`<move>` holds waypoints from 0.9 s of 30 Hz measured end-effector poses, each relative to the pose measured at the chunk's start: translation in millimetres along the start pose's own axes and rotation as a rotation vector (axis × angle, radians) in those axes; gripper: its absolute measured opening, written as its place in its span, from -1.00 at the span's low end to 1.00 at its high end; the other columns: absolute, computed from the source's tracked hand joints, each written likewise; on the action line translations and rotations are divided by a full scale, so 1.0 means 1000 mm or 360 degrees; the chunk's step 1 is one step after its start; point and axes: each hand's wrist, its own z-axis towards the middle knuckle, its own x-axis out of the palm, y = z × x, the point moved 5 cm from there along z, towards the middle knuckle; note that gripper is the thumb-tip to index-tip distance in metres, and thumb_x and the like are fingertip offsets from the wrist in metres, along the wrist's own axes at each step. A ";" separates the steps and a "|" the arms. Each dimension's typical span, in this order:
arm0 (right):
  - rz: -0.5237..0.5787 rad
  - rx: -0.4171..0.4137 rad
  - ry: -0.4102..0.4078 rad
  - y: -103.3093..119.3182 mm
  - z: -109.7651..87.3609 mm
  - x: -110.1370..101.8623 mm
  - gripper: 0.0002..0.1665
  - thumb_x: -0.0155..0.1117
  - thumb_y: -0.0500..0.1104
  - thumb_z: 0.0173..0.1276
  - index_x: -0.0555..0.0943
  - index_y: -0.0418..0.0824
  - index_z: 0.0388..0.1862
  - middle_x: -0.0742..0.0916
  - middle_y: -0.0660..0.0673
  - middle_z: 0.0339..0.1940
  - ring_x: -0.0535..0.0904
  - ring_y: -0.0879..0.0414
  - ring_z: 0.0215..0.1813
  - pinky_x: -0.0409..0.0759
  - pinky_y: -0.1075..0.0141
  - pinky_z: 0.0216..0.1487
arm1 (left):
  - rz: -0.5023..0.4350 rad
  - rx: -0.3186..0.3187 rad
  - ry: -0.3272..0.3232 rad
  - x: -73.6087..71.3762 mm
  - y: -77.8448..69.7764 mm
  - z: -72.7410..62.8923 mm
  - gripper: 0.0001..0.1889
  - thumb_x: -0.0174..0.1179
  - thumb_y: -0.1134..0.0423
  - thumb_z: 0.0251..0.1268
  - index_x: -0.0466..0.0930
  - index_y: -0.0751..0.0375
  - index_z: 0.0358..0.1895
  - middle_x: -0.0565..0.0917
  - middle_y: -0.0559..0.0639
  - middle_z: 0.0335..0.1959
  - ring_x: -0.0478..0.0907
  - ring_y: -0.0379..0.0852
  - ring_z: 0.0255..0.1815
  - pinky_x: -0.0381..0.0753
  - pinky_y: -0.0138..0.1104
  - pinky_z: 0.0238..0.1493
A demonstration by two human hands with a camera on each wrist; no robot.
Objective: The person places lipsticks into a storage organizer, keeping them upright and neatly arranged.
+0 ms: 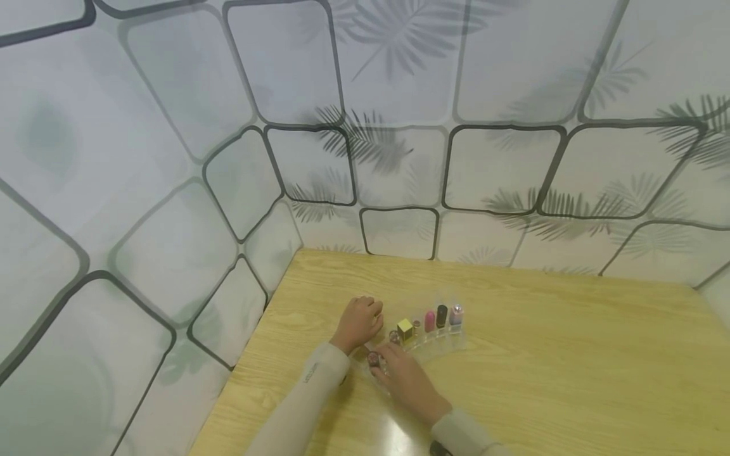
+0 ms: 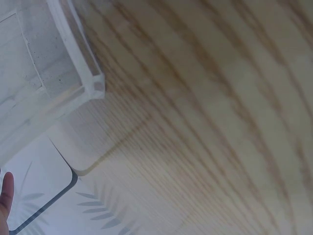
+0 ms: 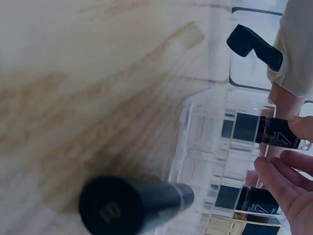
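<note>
A curved clear stand [image 1: 439,339] on the table holds several small cosmetics. Near its left end, my right hand [image 1: 406,380] pinches a dark lipstick tube [image 3: 279,134] between thumb and fingers, its lower part inside a clear slot. The round top [image 1: 373,359] of a dark tube shows beside that hand in the head view. Beyond the stand's left end is my left hand [image 1: 360,322], fingers loosely bent, with nothing visible in them. Only one straight digit [image 2: 7,198] of it appears in the left wrist view, near a clear plastic corner [image 2: 93,85].
Along the stand sit a yellow-topped box [image 1: 405,328], a pink tube [image 1: 429,321], a black tube [image 1: 441,315] and a bottle [image 1: 456,315]. A blurred dark cylinder [image 3: 112,208] marked 10 looms close in the right wrist view. Patterned walls [image 1: 399,231] border the wooden table [image 1: 570,354].
</note>
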 end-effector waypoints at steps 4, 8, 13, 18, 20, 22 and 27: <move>-0.0064 -0.0048 -0.0046 0.000 -0.002 -0.007 -0.65 0.33 -0.09 0.14 0.57 -0.22 -0.12 0.69 -0.05 -0.17 0.64 0.13 -0.16 0.62 0.35 -0.13 | -0.0023 -0.0012 0.0019 0.000 -0.001 -0.001 -0.86 0.17 0.20 0.15 0.43 0.06 -0.50 0.45 -0.17 -0.60 0.36 -0.26 -0.53 0.47 -0.37 -0.30; -0.0152 -0.0087 -0.0110 -0.003 -0.009 -0.018 -0.66 0.36 -0.13 0.10 0.58 -0.25 -0.15 0.69 -0.07 -0.21 0.64 0.12 -0.20 0.63 0.34 -0.15 | -0.0055 -0.0029 0.0033 0.000 -0.001 0.000 -0.86 0.16 0.21 0.15 0.42 0.05 -0.50 0.43 -0.17 -0.60 0.34 -0.26 -0.54 0.47 -0.37 -0.29; -0.0322 -0.0150 -0.0210 -0.011 -0.024 -0.032 -0.66 0.43 -0.19 -0.03 0.61 -0.27 -0.25 0.68 -0.08 -0.31 0.60 0.12 -0.27 0.62 0.33 -0.22 | -0.0076 -0.0024 0.0021 -0.001 -0.001 0.000 -0.85 0.16 0.21 0.13 0.42 0.06 -0.52 0.43 -0.17 -0.62 0.32 -0.26 -0.55 0.46 -0.37 -0.31; -0.0596 -0.0200 -0.0185 -0.022 -0.037 -0.037 -0.71 0.46 -0.13 -0.05 0.60 -0.24 -0.37 0.58 -0.01 -0.47 0.49 0.20 -0.41 0.55 0.44 -0.37 | -0.0085 -0.0014 0.0018 -0.001 0.000 0.000 -0.85 0.17 0.22 0.13 0.42 0.06 -0.53 0.42 -0.17 -0.62 0.31 -0.27 -0.56 0.45 -0.38 -0.32; -0.0662 -0.0201 -0.0118 -0.025 -0.041 -0.037 -0.71 0.45 -0.09 -0.03 0.59 -0.23 -0.42 0.53 0.02 -0.54 0.42 0.24 -0.48 0.47 0.48 -0.45 | -0.0083 -0.0015 0.0019 -0.001 0.000 0.000 -0.85 0.17 0.22 0.13 0.42 0.06 -0.53 0.42 -0.17 -0.62 0.30 -0.27 -0.56 0.45 -0.38 -0.32; -0.0673 -0.0171 -0.0031 -0.026 -0.044 -0.037 -0.73 0.43 -0.09 0.00 0.57 -0.24 -0.46 0.49 0.02 -0.58 0.34 0.25 -0.53 0.39 0.50 -0.51 | -0.0086 -0.0016 0.0018 -0.001 0.000 0.000 -0.85 0.17 0.22 0.13 0.42 0.06 -0.53 0.42 -0.18 -0.63 0.30 -0.28 -0.56 0.45 -0.38 -0.31; -0.0595 -0.0015 0.0230 -0.031 -0.047 -0.031 -0.75 0.34 -0.10 0.04 0.56 -0.28 -0.47 0.49 -0.01 -0.60 0.31 0.21 -0.56 0.34 0.45 -0.55 | -0.0078 -0.0011 0.0011 0.000 0.000 0.000 -0.85 0.17 0.22 0.13 0.42 0.06 -0.53 0.42 -0.18 -0.63 0.31 -0.28 -0.56 0.46 -0.38 -0.31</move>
